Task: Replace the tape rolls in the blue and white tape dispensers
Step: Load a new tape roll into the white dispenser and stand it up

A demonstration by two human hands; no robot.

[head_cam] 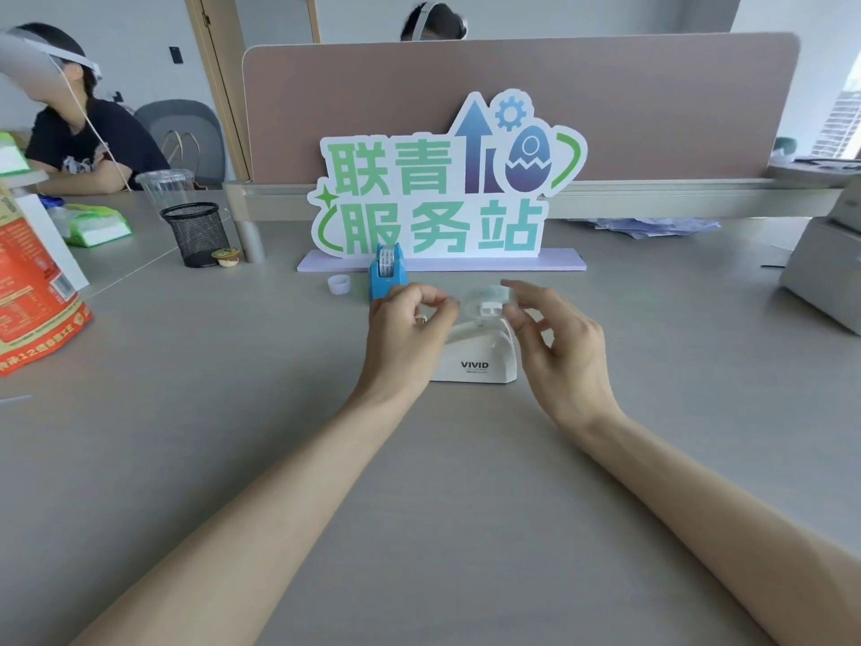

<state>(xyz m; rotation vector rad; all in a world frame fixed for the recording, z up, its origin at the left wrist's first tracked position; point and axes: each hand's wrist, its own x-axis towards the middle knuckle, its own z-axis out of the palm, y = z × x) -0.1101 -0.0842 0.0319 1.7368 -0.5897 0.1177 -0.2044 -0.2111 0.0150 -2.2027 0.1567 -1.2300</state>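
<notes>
A white tape dispenser marked VIVID stands on the grey desk between my hands. Just above it a clear tape roll with a white hub is held by my right hand, fingers curled round its right side. My left hand pinches at the roll's left edge, apparently the tape end; the contact is too small to tell exactly. Behind my left hand stands the blue tape dispenser with a patterned roll in it. A small empty white tape core lies to its left.
A standing sign on a lilac base backs the work area before a pink divider. Black mesh pen cup, a plastic cup and wipes sit at left, an orange bag at far left, a white machine at right. A person sits at back left.
</notes>
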